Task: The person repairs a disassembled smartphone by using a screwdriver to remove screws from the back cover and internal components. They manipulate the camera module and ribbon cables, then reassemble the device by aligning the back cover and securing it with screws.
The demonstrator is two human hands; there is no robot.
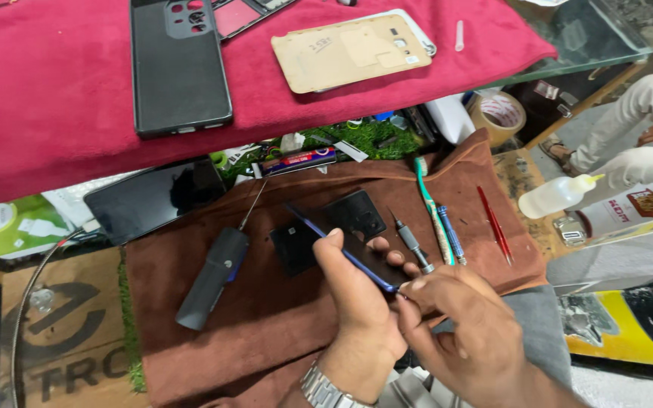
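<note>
Head view. The left hand (357,291) is clamped on a dark phone with a blue edge (345,245), thumb along the near rim, fingertips curled round the far side; the phone is tilted, its camera end pointing away from the grip. The right hand (459,329) has thumb and forefinger pinched together at the phone's lower corner, just beside the left fingertips; whether anything small sits in the pinch cannot be told. Beneath the grip lies a brown cloth (281,332). Left of the grip rests a grey electric screwdriver (213,276); just beyond the right fingertips lie a small metal screwdriver (411,242), a green toothbrush (432,211), a blue pen-like tool (452,234) and red tweezers (494,223). Farther up, well apart, a black phone case (179,72) and a tan back panel (349,53) lie on a red cloth (47,98).
</note>
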